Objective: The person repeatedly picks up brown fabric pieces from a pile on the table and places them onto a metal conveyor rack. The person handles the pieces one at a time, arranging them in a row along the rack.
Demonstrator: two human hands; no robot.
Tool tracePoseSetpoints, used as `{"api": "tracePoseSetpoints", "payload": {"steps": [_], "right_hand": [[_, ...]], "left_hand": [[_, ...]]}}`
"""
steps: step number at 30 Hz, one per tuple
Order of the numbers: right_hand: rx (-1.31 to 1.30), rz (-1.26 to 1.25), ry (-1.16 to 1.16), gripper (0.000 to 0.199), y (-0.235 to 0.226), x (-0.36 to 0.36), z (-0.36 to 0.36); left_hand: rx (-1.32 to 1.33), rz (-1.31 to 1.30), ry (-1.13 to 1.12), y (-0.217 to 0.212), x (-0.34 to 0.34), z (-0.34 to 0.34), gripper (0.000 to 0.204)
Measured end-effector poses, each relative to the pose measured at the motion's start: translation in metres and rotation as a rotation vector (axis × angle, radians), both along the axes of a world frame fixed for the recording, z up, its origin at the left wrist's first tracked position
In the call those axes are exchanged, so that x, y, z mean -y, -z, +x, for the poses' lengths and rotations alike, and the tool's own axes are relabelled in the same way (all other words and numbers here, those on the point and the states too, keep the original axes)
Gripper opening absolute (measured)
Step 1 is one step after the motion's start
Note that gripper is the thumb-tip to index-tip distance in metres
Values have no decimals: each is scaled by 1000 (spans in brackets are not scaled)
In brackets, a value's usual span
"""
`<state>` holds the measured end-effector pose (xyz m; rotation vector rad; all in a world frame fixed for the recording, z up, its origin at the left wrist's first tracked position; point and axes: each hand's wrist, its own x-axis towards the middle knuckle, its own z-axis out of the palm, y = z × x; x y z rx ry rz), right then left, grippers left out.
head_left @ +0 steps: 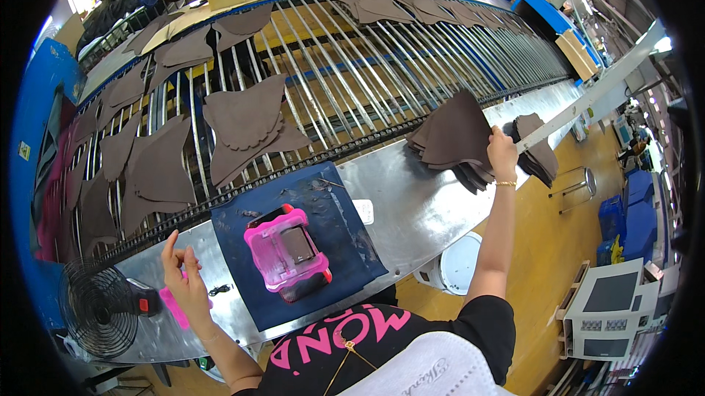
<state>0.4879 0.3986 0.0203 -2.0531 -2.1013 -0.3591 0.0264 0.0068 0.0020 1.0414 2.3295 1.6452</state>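
Right hand: the right hand (502, 153) is stretched out to the far right of the steel bench, fingers pinched on the near edge of a stack of brown pieces (454, 139).
Stack of brown pieces: thin, matte, suede-like sheets cut with curved edges and pointed corners, fanned out and tilted up off the bench where the hand grips them; a second, lower pile (537, 150) lies just beside it on the right.
Left hand: the left hand (185, 282) is at the near left of the bench, fingers loosely spread and raised, with a pink flat tool (173, 306) under the palm; whether it grips the tool cannot be told.
Bench: smooth, shiny metal bench (426, 198), partly covered by a dark blue mat (345, 234).
Pink holder: a translucent pink plastic holder (285, 253), boxy, sits on the mat.
Conveyor: a roller conveyor (367, 65) of parallel metal bars carries more flat brown cut pieces (246, 120), some with scalloped edges.
Fan: a black wire-cage fan (99, 308) stands at the bench's left end.
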Motion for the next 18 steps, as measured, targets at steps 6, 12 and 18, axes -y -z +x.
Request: {"api": "tracePoseSetpoints", "payload": {"steps": [6,12,18], "right_hand": [[-766,112,-559,26,-69,60,-73],[-1174,-170,-951,21,-69,123,-180],[-1605,-709,-1178,43,-42,160,-236]], "left_hand": [[-93,42,228,-16,-45,6,38],[244,354,365,-34,-95,23,34],[380,264,279,-66,-43,-4,27]]}}
